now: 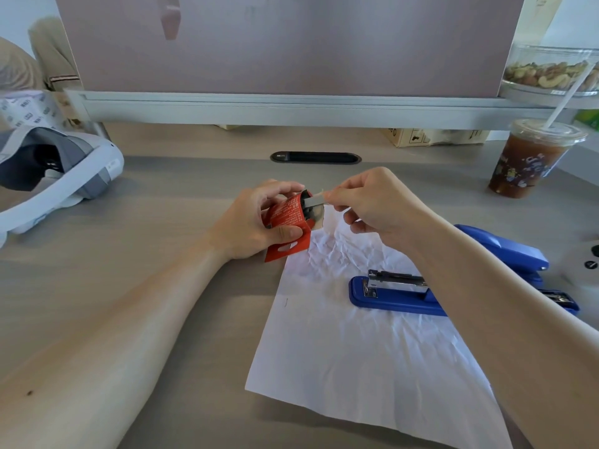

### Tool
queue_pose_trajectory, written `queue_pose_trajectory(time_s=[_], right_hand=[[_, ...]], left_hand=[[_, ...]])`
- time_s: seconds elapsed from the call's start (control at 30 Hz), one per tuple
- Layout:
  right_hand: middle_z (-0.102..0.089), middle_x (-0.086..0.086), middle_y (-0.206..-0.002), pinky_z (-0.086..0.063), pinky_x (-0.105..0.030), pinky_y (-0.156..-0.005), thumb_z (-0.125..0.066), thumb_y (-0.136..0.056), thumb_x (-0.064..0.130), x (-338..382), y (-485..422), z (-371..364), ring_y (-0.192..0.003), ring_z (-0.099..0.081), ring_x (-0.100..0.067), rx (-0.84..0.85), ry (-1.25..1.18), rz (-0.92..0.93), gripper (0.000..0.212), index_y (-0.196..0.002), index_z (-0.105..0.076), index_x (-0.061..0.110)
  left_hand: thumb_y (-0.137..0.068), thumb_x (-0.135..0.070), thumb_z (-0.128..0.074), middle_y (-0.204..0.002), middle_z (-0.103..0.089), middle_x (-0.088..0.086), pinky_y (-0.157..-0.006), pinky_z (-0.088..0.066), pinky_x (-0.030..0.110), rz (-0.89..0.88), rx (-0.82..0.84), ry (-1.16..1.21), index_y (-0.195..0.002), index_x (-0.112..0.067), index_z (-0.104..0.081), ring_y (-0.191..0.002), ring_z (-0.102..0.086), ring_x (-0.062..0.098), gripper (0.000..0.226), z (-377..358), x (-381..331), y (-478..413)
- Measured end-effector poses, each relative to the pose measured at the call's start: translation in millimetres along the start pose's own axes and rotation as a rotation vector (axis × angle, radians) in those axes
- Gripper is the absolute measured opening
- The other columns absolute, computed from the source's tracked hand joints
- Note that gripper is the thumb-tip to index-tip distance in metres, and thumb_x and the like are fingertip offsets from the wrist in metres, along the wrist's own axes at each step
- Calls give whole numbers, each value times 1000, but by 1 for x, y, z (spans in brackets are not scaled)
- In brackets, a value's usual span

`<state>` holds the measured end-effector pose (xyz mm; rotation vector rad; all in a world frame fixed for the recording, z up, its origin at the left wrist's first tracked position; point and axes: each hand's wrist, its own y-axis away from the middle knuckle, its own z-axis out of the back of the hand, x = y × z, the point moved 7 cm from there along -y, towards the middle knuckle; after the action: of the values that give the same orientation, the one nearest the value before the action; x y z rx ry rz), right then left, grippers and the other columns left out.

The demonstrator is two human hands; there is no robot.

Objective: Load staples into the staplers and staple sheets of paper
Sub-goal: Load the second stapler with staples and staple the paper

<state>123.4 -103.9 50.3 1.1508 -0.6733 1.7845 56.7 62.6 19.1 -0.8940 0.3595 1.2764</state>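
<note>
My left hand [259, 218] grips a small red staple box [288, 215] above the desk, its open end facing right. A grey strip of staples [313, 201] sticks out of that opening, and my right hand [372, 202] pinches its end between thumb and forefinger. A crumpled white sheet of paper [366, 345] lies on the desk below my hands. On the sheet's right part rests a blue stapler [398, 296], swung open so its metal staple channel shows; its blue top arm [505, 247] lies folded back to the right, partly hidden by my right forearm.
A white and grey headset [55, 176] lies at the left. An iced drink cup with a straw [531, 157] stands at the back right, with a bowl of nuts [551, 72] on the ledge above it. A pink partition [291, 43] closes off the desk's far side.
</note>
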Motion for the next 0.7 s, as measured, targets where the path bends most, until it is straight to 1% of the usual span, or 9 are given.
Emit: queue_pose_trajectory(time_s=[0.1,0.2,0.3,0.37,0.47,0.53,0.57,0.6,0.7], right_hand=[[-64,-6,-72,-48,-23,-49,-71,-86,18,-1,0,9,-52,-53,-11,-23,-41,-28,14,-82,-73,4],[-63,-7,-71,-47,-21,-48,-71,-86,16,-2,1,13,-53,-52,-12,-22,-42,-40,15,-82,-73,2],[-62,-7,-71,-48,-21,-48,-69,-87,15,-2,2,16,-54,-52,-12,-18,-40,-51,15,-85,-72,1],[-63,-6,-71,-48,-20,-46,-69,-88,15,-3,3,18,-53,-52,-12,-18,-54,-55,15,-88,-71,1],[-67,-7,-73,-50,-19,-46,-68,-88,14,-3,6,23,-53,-56,-11,-17,-93,-62,14,-92,-71,1],[-72,-9,-77,-53,-20,-49,-69,-88,14,-4,9,27,-54,-61,-11,-12,-97,-64,13,-92,-72,2],[-73,-10,-79,-55,-21,-51,-70,-87,13,-5,11,30,-55,-63,-11,-12,-100,-67,12,-91,-72,1],[-74,-11,-81,-56,-21,-53,-70,-87,11,-6,14,33,-56,-64,-12,-14,-112,-70,11,-89,-73,1],[-74,-16,-80,-55,-22,-54,-72,-84,7,-12,24,42,-57,-65,-13,-8,-217,-75,9,-86,-73,-2]], left_hand=[[-75,-41,-77,-121,-58,0,-92,-52,25,3,1,-56,-135,-21,-53,-108,-60,15,68,0,0,1],[-74,-40,-77,-122,-58,-2,-93,-52,31,32,-5,-160,-135,-20,-53,-108,-58,15,69,2,-1,1],[-78,-30,-80,-123,-56,-3,-94,-49,34,80,-16,-253,-134,-21,-52,-109,-54,15,63,7,0,0],[-79,-27,-80,-121,-56,-2,-95,-46,34,127,-1,-306,-132,-23,-54,-108,-54,17,59,10,6,1],[-75,-44,-72,-118,-59,-5,-99,-44,43,201,40,-410,-127,-28,-57,-108,-57,18,57,10,12,4],[-70,-54,-63,-120,-59,-10,-104,-39,49,197,-11,-435,-123,-31,-59,-110,-56,13,58,12,3,2],[-70,-54,-63,-122,-59,-12,-106,-38,47,165,-59,-404,-121,-31,-61,-113,-56,10,56,13,-6,-1],[-73,-51,-67,-123,-60,-13,-107,-39,42,127,-101,-339,-119,-29,-63,-115,-56,7,51,13,-17,-4],[-77,-46,-74,-113,-67,-14,-94,-46,17,17,-139,-142,-116,-24,-66,-107,-61,-2,46,-1,-58,-9]])
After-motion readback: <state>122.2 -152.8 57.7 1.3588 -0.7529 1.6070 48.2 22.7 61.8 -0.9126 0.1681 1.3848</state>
